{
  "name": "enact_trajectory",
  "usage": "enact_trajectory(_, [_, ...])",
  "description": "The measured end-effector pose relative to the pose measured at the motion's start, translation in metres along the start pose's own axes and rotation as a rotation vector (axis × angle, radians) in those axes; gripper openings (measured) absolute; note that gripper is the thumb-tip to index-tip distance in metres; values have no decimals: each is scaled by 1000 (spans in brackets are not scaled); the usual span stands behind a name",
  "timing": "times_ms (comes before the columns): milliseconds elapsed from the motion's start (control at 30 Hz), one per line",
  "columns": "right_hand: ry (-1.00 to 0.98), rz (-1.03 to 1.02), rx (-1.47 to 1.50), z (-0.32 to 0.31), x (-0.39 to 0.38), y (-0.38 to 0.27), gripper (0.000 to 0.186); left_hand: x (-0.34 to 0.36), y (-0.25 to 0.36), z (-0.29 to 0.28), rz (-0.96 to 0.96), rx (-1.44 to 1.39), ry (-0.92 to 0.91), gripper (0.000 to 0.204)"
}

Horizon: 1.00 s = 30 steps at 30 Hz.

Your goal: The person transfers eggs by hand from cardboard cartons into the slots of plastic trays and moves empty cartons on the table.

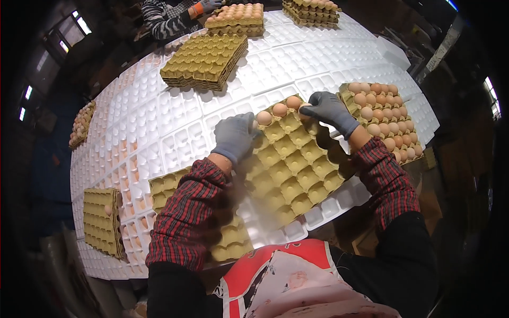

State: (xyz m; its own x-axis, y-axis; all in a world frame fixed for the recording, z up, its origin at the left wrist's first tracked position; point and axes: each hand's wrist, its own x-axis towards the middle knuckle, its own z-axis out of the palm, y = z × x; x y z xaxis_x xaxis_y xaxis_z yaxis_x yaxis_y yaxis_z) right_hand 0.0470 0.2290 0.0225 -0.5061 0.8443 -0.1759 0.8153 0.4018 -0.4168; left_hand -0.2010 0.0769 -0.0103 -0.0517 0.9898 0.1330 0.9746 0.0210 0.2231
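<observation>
In front of me lies a yellow-brown pulp egg tray (292, 173), its nearer cups bare. Three brown eggs show in its far row, among them a middle egg (279, 109). My left hand (235, 137), in a grey glove, has its fingers closed round an egg at the row's left end; only a pale sliver of it shows. At the other end my right hand (330, 112), gloved alike, pinches an egg (305, 108) mostly covered by the thumb and fingers. Both hands are over the tray's far edge.
A full egg tray (377, 114) stands on the right. White moulded plastic trays (275, 63) cover the table, with eggs in those on the left. A stack of pulp trays (204, 61) lies beyond, another stack (101, 220) at left. Across the table a person's gloved hand (207, 6) is by stacked eggs.
</observation>
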Motion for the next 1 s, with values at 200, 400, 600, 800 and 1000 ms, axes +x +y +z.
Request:
enact_trajectory(200, [-183, -44, 1279, -20, 21, 20, 28, 7, -10, -14, -240, -1529, 50, 40])
enact_trajectory(400, [54, -674, -335, 12, 61, 13, 39, 37, -5, -10, -429, -2420, -330, 55])
enact_trajectory(600, [-97, -590, 64, -6, 59, 2, 40, 44, 26, 1, -137, -259, -118, 51])
enact_trajectory(800, [-324, -407, 844, -25, 41, 1, 38, 55, 57, 20, -155, 103, -164, 28])
enact_trajectory(1000, [95, -596, -579, 38, 32, -59, 32, -26, -41, -5, -239, -503, 293, 53])
